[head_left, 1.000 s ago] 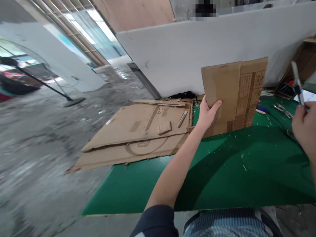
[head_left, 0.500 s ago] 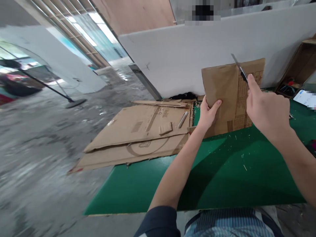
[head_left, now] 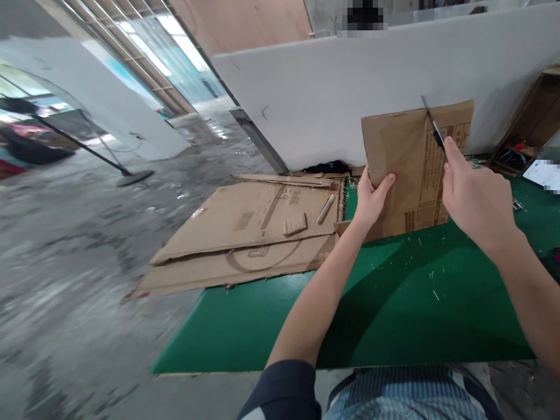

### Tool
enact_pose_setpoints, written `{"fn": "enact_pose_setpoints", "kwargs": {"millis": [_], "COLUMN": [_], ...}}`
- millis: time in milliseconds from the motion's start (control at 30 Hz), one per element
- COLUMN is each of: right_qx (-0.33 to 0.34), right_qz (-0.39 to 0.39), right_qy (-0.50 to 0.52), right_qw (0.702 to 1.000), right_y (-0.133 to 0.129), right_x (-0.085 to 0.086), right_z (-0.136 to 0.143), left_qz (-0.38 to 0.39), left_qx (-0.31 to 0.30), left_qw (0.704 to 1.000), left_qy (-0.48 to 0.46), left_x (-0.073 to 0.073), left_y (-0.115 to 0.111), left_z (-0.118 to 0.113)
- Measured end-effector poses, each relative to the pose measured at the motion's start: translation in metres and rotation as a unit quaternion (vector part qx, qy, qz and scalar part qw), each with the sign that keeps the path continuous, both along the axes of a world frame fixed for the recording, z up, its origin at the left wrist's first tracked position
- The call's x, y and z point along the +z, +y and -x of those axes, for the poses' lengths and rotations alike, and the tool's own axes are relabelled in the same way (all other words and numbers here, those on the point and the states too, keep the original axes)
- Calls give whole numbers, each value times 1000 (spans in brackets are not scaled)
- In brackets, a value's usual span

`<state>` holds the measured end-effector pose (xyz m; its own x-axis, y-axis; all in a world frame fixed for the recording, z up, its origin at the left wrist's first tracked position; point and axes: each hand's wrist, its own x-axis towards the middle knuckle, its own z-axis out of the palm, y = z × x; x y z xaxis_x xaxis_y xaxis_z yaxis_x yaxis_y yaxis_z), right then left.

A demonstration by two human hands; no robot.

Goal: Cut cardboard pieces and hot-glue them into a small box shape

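My left hand (head_left: 371, 198) grips the left edge of an upright cardboard piece (head_left: 396, 157), thumb on the near face and fingers behind. The cardboard stands on the green table (head_left: 394, 303) before a white partition. Wrapped round a utility knife (head_left: 437, 134), my right hand (head_left: 476, 198) is closed with the index finger along the tool. The knife's long blade slants up to the left across the cardboard's top edge, its tip showing above it. Most of the knife's handle is hidden in the hand.
Flat cardboard sheets (head_left: 236, 227) lie on the left, overhanging the table, with a small cardboard scrap (head_left: 295, 224) and a pale stick-like object (head_left: 326, 210) on top. At right are a wooden box (head_left: 525, 128) and a phone (head_left: 542, 174). Behind rises a white partition (head_left: 306, 105).
The knife has dropped slightly, its blade now crossing the cardboard's top edge lower down. My left hand keeps its hold, and the whole view has shifted a little.
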<state>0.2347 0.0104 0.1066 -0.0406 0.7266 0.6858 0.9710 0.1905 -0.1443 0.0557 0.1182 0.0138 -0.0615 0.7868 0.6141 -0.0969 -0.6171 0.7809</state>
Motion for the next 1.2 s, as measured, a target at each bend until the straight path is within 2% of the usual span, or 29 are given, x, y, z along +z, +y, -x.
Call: {"fn": "enact_pose_setpoints", "kwargs": {"millis": [167,333,433,533,667,800,1200], "right_qx": [19,9,20,1,3,-8,-49], "right_qz": [-12,50,50,25,6,27,63], "right_qy": [7,-2,5,3,-1,-6,-37], "right_qw": [1000,999,999,1000,1000,1000,996], "right_y": [3,-6,-9,-9,-9,-10,-11], "right_x": [10,33,37,37,44,58,77], "right_z": [1,-7,-14,-16,-17,-15,-5], "left_qz": [10,14,26,48,73,76,63], "left_qx": [-7,-15,-10,-6,-42,-86,-65], "left_qw": [1000,1000,999,998,995,993,995], "left_qy": [3,4,19,40,51,43,41], "left_x": [2,3,4,8,11,10,5], "left_y": [-4,-7,-7,-6,-2,3,3], "left_z": [2,2,4,8,15,17,15]}}
